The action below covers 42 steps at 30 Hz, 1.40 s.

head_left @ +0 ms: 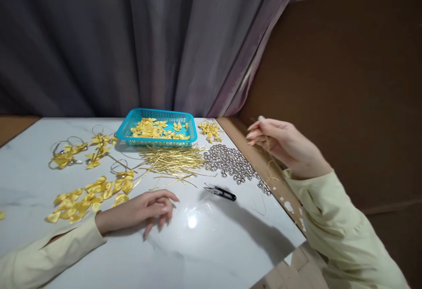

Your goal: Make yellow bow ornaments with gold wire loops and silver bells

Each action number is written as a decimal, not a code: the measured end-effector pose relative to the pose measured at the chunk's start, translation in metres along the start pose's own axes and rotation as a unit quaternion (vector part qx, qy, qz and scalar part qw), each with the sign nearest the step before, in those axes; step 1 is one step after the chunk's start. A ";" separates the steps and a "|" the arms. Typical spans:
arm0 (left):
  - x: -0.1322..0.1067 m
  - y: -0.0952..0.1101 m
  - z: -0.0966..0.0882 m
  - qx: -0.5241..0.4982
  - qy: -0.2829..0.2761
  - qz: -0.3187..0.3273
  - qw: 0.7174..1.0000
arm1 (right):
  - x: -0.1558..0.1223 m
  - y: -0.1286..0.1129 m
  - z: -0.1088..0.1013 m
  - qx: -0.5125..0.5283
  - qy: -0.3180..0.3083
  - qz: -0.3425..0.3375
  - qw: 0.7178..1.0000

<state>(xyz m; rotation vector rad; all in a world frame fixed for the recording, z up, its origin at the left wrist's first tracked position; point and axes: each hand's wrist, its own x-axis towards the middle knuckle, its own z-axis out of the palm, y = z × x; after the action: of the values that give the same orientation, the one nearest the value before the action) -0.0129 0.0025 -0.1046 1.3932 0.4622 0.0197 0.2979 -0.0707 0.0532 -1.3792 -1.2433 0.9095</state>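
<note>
Dangling from the pinched fingertips of the right hand (285,146), the gold cord (269,166) hung over the right edge of the surface (214,245), near the silver bells (231,164); the left hand (145,210) lay loose and empty beside the snips (220,191); so light a pinch could probably let the cord slip.

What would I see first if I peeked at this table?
The bright turquoise plastic basket at the back of the white marble table, heaped with yellow satin ribbon bows, jumps out first. In front of it lie a bundle of thin gold cords and, further right, a heap of shiny silver bells. The left hand rests flat on the table; the right hand, raised at the right edge, pinches a gold strand.
</note>
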 end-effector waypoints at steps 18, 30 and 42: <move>-0.009 -0.004 -0.011 0.064 -0.010 0.066 0.996 | 0.014 0.053 0.230 0.441 -0.321 0.202 0.814; -0.002 -0.010 -0.002 -0.105 -0.053 0.031 0.993 | 0.035 -0.007 0.116 0.346 -0.112 0.014 0.931; 0.006 -0.009 -0.010 -0.196 0.053 -0.006 0.979 | 0.027 -0.018 0.009 0.631 0.047 -0.065 0.772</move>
<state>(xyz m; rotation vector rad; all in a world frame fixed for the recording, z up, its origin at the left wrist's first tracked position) -0.0132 0.0118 -0.1159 1.0039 0.5233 0.1675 0.2907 -0.0435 0.0714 -0.2234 -0.3713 1.1936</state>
